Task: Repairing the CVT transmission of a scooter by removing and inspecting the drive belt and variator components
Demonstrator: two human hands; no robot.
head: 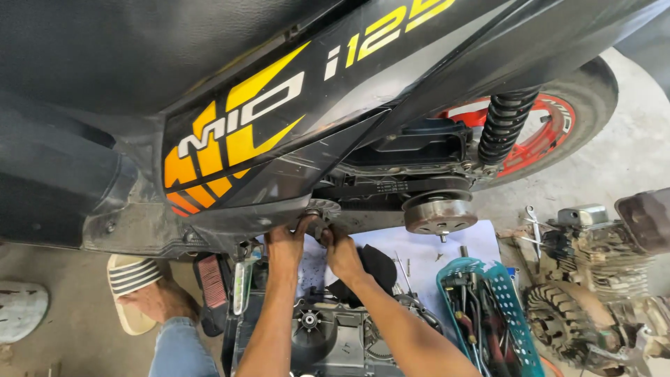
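Observation:
A black scooter [293, 119] with yellow and orange side graphics stands above me, its drive cover off. Both my hands reach under the side panel to the front drive pulley [322, 208]. My left hand [286, 241] grips the pulley's left side, and my right hand [340, 246] holds its right side. The rear clutch drum [440, 213], with the black drive belt [391, 187] around it, sits to the right. Whether either hand holds a tool is hidden.
The removed grey drive cover [328, 335] lies under my arms. A teal basket [506, 314] of tools sits at the right, beside a separate engine [593, 293]. White paper [426, 248], a black cloth [377, 269], my sandalled foot [143, 293], the rear wheel [551, 126] and shock spring [504, 124].

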